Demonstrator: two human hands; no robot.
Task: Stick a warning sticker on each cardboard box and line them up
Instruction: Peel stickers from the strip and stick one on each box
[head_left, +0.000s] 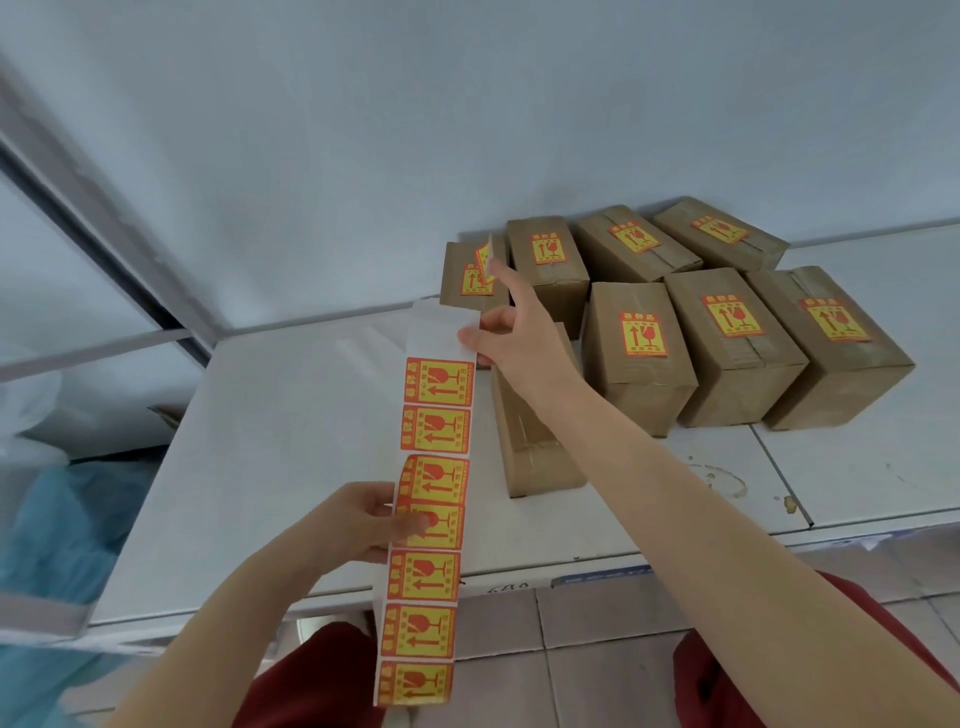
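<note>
A long strip of yellow-and-red warning stickers (431, 483) on white backing hangs in front of me. My left hand (363, 519) pinches the strip at its middle. My right hand (511, 332) grips the strip's bare top end, and a peeled sticker (485, 260) clings to its raised forefinger. Several brown cardboard boxes stand on the white table (291, 447) at the back right, each with a sticker on top, such as one box (641, 353). A plain box (535, 452) without a visible sticker lies under my right forearm.
A pale wall rises behind the boxes. Left of the table are a window frame (104, 234) and blue plastic (62, 519). Tiled floor (597, 623) shows below the table's front edge, with red clothing at the bottom of the view.
</note>
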